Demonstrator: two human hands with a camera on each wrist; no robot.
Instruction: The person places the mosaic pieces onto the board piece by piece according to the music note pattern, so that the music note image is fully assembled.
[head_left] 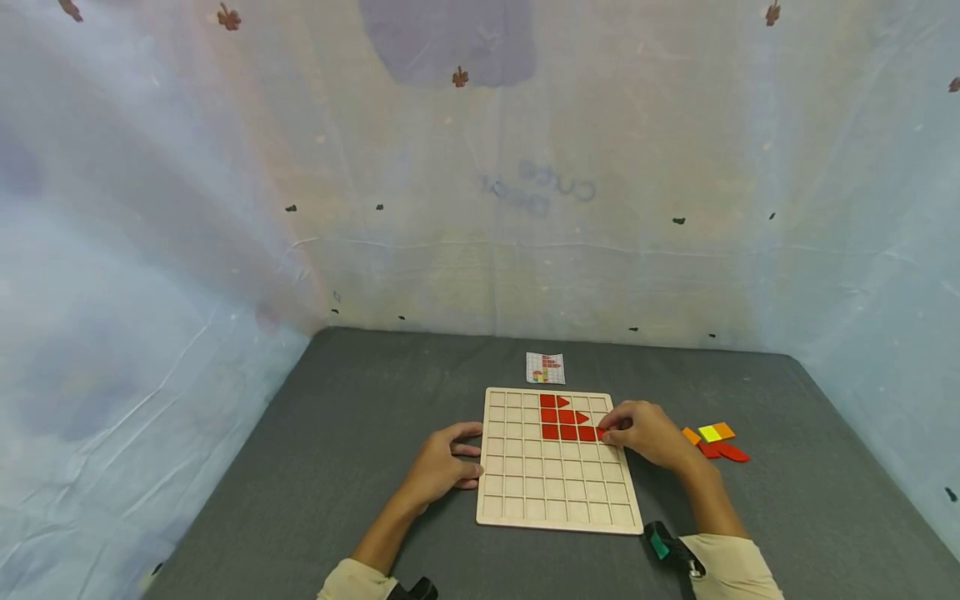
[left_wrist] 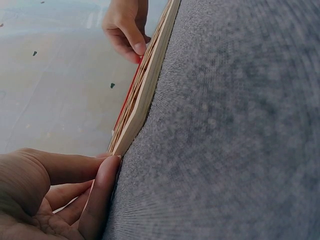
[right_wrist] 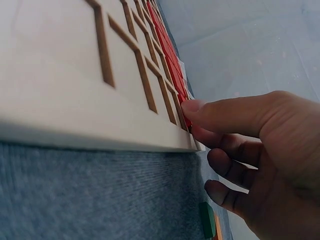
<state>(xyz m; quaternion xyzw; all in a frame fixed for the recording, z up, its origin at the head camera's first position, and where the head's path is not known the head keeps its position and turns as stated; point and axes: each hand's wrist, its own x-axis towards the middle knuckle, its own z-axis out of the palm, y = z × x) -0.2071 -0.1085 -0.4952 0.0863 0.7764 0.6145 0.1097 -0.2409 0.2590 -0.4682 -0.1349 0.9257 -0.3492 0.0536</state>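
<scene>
A pale wooden grid board [head_left: 517, 487] lies flat on the grey table. Red square tiles [head_left: 567, 432] fill cells in three rows near its top, two rows ending in red triangles [head_left: 582, 417]. At the right end of the lowest row, my right hand [head_left: 648, 433] pinches a small red tile [head_left: 600, 433], partly covered by thumb and fingertips; its full shape is hidden. The right wrist view shows that thumb against the red tile [right_wrist: 185, 112] at the board's edge. My left hand [head_left: 442, 462] touches the board's left edge with spread fingertips, seen close in the left wrist view.
Behind the board lies a small printed card [head_left: 545, 368] with a coloured grid pattern. Several loose orange, yellow and red pieces [head_left: 731, 451] lie to the right of my right hand. Translucent patterned sheeting [head_left: 487, 275] hangs around the table's back and sides.
</scene>
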